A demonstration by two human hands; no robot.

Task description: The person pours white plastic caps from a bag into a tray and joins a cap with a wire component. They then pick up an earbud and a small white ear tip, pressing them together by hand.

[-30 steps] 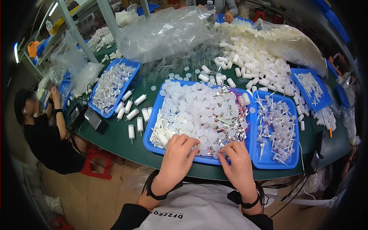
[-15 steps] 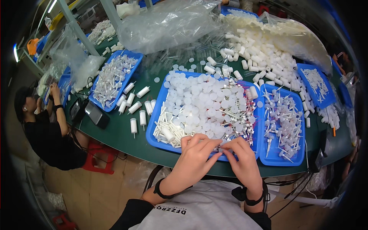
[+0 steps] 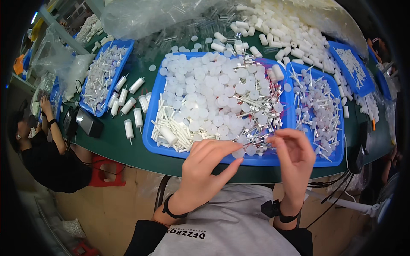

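The green surface (image 3: pixel 128 149) is crowded with parts. The big blue tray (image 3: pixel 154 128) nearest the person remains heaped with white round caps (image 3: pixel 213 91) and thin white stems (image 3: pixel 171 128), so I judge most of the assembly work lies ahead. To its left stand finished-looking white cylinders (image 3: pixel 129 128), only a handful. A smaller blue tray (image 3: pixel 337 155) on the right holds stemmed pieces. At the near rim of the big tray, the left hand (image 3: pixel 205 170) and right hand (image 3: pixel 294 155) pinch a small stemmed part (image 3: pixel 256 143) between them, fingers closed narrowly.
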